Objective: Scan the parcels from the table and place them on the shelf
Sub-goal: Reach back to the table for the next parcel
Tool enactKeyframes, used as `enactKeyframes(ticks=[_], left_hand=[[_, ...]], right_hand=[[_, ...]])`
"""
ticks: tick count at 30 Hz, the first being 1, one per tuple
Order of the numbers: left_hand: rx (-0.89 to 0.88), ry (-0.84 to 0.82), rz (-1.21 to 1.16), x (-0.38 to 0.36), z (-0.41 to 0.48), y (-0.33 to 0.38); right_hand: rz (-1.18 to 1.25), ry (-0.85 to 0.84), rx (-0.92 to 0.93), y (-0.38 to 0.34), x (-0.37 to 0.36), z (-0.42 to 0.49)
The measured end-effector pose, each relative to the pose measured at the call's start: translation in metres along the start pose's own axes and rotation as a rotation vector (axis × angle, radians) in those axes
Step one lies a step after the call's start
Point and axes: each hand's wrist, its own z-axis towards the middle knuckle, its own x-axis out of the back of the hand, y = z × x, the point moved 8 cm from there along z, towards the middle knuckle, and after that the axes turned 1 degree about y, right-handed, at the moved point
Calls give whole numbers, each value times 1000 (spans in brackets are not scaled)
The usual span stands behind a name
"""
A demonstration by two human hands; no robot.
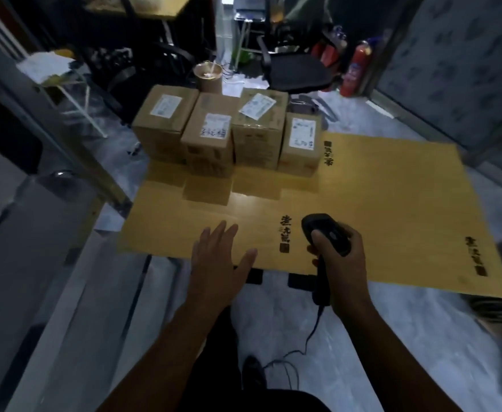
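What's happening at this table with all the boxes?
A person is getting ready to scan parcels. The right hand grips a black corded barcode scanner, while the left hand hovers open and empty over the near edge of the yellow table. Four labelled cardboard boxes stand in a cluster at the table's far left corner, none picked up yet.

Dim, soft, edge-warped view; pale glare on table [243,200].
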Motion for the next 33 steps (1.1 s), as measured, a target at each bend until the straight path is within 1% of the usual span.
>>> enactKeyframes(ticks=[4, 9, 18, 22, 27, 33], left_hand=[[-83, -76, -22, -19, 44, 17], [-221, -168, -6, -26, 105, 48], [-370, -220, -23, -27, 185, 80], [-391, -210, -80, -27, 205, 96], [-403, -203, -79, -31, 220, 114], [-366, -219, 16, -46, 238, 122]], right_hand=[[-19, 92, 11, -13, 7, 25], [-75, 161, 16, -38, -2, 52], [-163, 265, 47, -77, -23, 94], [-169, 257, 42, -87, -26, 105], [-160, 265, 48, -92, -21, 128], [-94, 253, 33, -77, -7, 161]])
